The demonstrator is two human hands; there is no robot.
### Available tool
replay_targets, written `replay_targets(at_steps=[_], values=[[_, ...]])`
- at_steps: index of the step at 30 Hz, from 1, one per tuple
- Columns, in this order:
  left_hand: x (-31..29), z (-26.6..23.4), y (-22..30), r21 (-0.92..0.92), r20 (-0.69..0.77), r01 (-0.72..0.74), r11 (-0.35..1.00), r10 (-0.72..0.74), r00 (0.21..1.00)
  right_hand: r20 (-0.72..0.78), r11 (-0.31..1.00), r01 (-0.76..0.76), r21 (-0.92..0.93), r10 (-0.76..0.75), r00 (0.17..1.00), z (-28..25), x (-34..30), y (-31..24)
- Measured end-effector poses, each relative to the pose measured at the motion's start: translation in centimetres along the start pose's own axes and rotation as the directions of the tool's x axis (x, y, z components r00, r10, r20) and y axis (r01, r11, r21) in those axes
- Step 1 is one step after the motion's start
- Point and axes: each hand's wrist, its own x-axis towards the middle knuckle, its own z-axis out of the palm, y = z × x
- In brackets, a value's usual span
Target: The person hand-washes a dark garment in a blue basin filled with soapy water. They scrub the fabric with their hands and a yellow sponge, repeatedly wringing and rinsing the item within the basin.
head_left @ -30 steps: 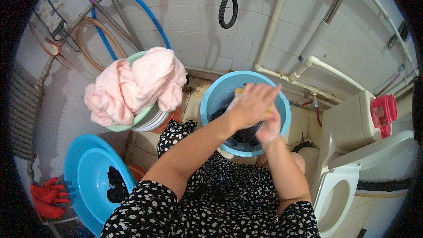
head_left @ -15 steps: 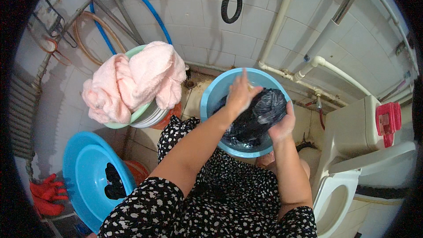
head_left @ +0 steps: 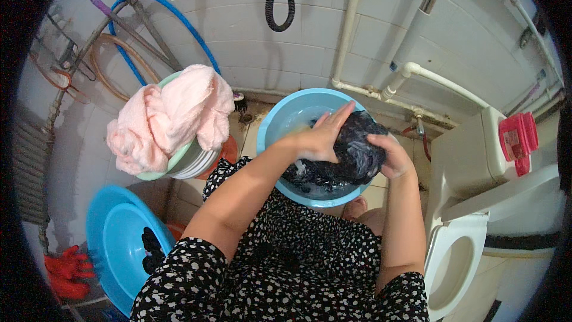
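Note:
A light blue round basin [head_left: 280, 120] with soapy water stands on the floor in front of my knees. Over it I hold a wet dark cloth [head_left: 356, 154], bunched up and dripping. My left hand [head_left: 322, 138] presses flat on the cloth's left side, fingers stretched upward. My right hand [head_left: 390, 156] grips its right side. Both forearms reach forward from my lap, which is covered by a black dress with small white flowers [head_left: 298, 268].
A pale green basin [head_left: 179, 164] heaped with pink towels [head_left: 170, 116] stands at the left. A blue tub [head_left: 116, 244] with a dark item lies lower left, red gloves [head_left: 65, 268] beside it. A white toilet [head_left: 462, 250] is at the right, pipes and hoses on the tiled wall.
The dark cloth has been lifted out of the basin's water and bunched between both hands; my left hand shifted from the cloth's top to its left side.

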Motion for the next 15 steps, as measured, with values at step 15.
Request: replay_targets(at_steps=[15], values=[[-2.2, -4.1, 1.0, -0.793, -0.437, -0.142, 0.592, -0.392, 0.809, 0.206, 0.869, 0.146, -0.472, -0.053, 0.977, 4.3, 1.3, 4.5]])
